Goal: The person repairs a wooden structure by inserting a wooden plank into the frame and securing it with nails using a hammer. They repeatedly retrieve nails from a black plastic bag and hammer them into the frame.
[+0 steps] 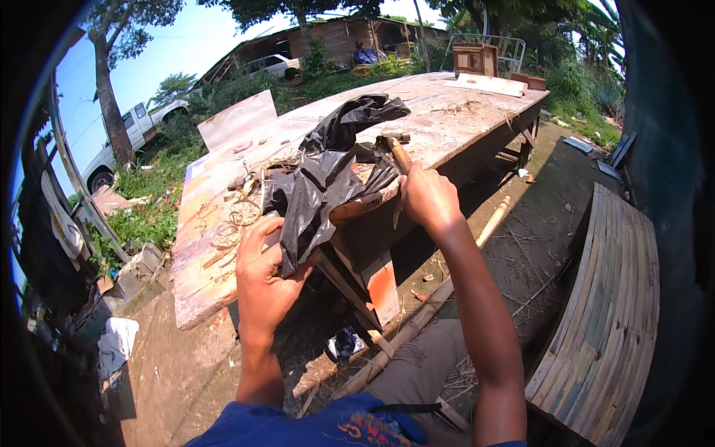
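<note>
So the left hand (262,279) was clamped on the lower edge of a crumpled black plastic sheet (328,167), fingers curled over it and thumb pressing from the side. That sheet was draped over something at the near edge of the long wooden bench (447,112); couldn't tell what was under it. The right hand (428,197) was wrapped tight around the wooden handle of a hammer (396,147), its head sitting just above the plastic, right beside the upper fold. Wood shavings (234,220) were scattered on the bench to the left of the plastic. A small wooden crate (474,58) stood at the far end, well apart. A bamboo pole (432,298) lay on the ground below, and a curved slatted panel (607,305) sat off to the right.
</note>
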`<action>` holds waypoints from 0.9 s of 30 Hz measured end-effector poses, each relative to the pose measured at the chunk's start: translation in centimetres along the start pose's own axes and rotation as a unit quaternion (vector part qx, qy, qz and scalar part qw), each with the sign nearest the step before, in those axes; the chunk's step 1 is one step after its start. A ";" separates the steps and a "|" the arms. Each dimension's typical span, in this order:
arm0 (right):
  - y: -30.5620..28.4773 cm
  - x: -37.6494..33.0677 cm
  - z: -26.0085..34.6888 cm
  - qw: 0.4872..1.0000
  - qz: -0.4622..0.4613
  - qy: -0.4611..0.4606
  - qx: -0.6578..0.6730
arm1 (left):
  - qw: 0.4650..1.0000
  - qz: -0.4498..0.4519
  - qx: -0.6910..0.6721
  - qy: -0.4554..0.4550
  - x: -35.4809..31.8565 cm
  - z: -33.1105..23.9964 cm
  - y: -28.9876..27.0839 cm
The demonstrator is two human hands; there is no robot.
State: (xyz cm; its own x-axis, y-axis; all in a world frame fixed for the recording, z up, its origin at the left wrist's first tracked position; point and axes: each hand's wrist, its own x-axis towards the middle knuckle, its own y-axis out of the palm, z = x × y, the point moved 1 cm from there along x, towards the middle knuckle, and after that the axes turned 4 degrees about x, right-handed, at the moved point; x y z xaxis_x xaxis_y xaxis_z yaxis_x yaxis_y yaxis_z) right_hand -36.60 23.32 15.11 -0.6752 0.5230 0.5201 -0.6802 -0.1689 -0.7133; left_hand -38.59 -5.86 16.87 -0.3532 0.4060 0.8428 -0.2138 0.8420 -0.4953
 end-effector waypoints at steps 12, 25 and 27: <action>-0.9 0.0 0.4 0.998 0.053 0.011 -0.016 | 0.997 -0.057 -0.059 -0.003 4.5 0.0 0.3; 0.1 -0.7 -0.7 1.000 -0.002 -0.010 0.002 | 0.976 -0.076 -0.056 -0.194 2.2 2.2 -0.2; 0.2 -0.8 -0.7 1.000 -0.002 -0.004 0.007 | 0.974 -0.075 -0.051 -0.209 1.9 3.0 -0.2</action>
State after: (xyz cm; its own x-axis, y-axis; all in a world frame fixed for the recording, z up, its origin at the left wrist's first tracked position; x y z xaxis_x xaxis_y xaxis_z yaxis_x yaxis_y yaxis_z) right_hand -35.95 23.45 14.20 -0.6745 0.5165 0.5274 -0.6871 -0.1779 -0.7045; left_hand -42.00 -6.28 17.93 -0.6701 0.1140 0.7334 -0.2070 0.9202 -0.3321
